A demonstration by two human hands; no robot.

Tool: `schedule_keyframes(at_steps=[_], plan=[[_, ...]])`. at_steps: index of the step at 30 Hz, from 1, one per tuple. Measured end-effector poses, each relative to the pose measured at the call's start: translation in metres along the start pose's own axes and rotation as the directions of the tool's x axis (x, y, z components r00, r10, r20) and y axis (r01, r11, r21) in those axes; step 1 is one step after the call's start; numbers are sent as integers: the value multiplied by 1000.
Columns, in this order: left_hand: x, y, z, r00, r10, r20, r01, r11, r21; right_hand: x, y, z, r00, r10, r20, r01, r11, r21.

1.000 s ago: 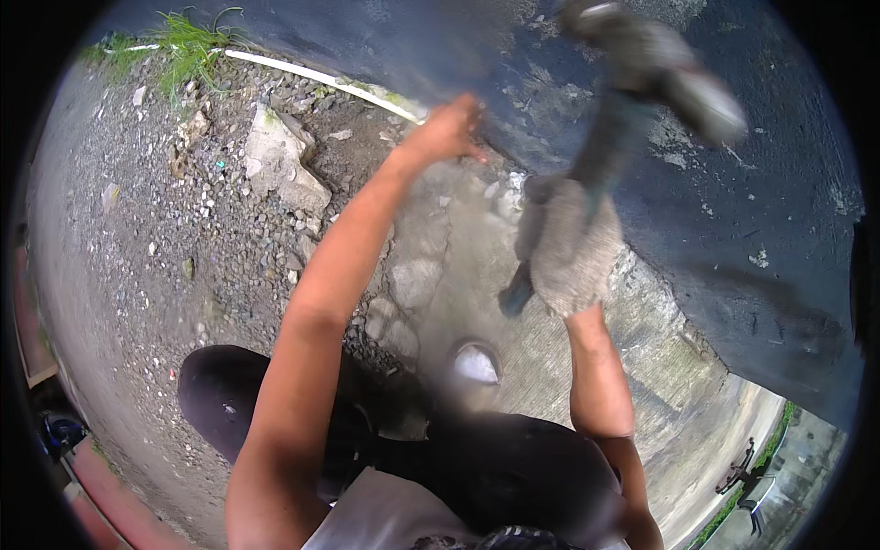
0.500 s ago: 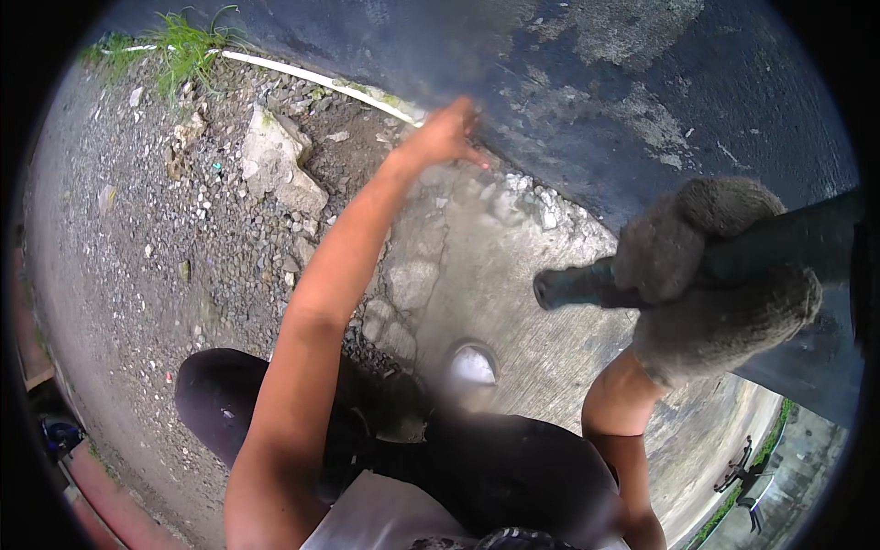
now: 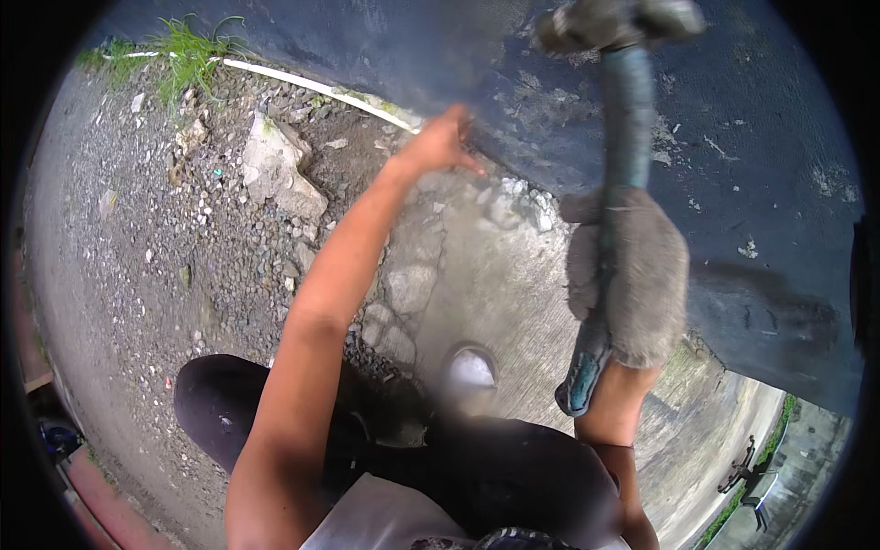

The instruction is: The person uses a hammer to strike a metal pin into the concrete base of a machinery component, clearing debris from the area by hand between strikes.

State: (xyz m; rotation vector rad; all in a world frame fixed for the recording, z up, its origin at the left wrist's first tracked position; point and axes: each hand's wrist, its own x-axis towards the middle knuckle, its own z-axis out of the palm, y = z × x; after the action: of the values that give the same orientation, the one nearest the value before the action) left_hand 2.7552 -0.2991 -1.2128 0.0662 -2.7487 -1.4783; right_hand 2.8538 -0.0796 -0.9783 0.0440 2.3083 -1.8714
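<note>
Hammer [image 3: 623, 137] now upright, formerly level

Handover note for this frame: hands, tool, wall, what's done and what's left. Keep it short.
Left hand: bare, empty, fingertips pressed on the base of the dark wall beside the cracked concrete patch.
Right hand: in a grey glove, closed round the handle of a hammer, raised, head up near the top of the frame.
White pipe runs along the wall foot; a broken concrete chunk lies on the gravel.
Done: concrete at the wall foot is cracked.
Left: cannot judge; the hammer is not in contact with anything.
</note>
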Motion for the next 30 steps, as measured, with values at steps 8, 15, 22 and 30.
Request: schedule_keyframes(at_steps=[8,15,22,30], plan=[[9,0,11,1000,2,22,-1,998,-69,44,61,10,824,-395,406,353,919,177],[10,-12,9,999,26,33,-23,995,-94,43,98,-6,869,399,292,-331,908,-257],[10,-2,8,999,26,26,-25,998,-53,9,13,-20,987,-93,131,75,989,131],[2,-4,9,995,64,71,-56,992,-114,58,119,23,871,388,301,-236,868,-437]])
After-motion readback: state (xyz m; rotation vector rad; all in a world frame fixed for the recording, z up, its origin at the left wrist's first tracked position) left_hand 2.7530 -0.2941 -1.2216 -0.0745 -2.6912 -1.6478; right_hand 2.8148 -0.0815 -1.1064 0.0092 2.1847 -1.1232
